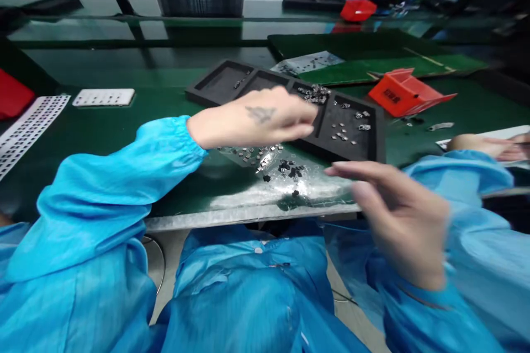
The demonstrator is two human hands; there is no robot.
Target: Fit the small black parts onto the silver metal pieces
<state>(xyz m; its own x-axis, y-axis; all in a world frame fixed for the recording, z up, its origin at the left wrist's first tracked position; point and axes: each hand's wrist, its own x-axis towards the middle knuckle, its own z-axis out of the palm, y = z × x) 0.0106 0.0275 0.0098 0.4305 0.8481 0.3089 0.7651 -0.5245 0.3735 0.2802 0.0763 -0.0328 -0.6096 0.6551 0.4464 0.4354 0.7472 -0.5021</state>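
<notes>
— What is seen from the head camera nearest the hands?

— A loose heap of small grey and black metal parts (271,160) is seen lying on a clear crinkled plastic sheet (314,190), which is spread on the green table mat (103,132) at the near edge of the bench. The heap is found just below the left hand (256,121) and left of the right hand (397,220).

— How are the fingers held?

— The left hand is stretched to the right, palm down, with its fingers drawn together over the near wall of the black moulded tray with rectangular compartments (221,81). Whether anything is pinched there cannot be told. The right hand is blurred; its fingers are held out loosely and spread, pointing left, and nothing is seen in them.

— And the tray?

— It is laid just behind the plastic sheet. More of the same parts are scattered in its right compartments, and a small pile is seen in a middle one.

— What else is shown?

— A red folded cardboard box (401,91) is set to the right of the tray, and a white perforated strip (28,127) is laid at the far left. A co-worker's hand (488,146) in a blue sleeve is rested on the bench at the right edge.
</notes>
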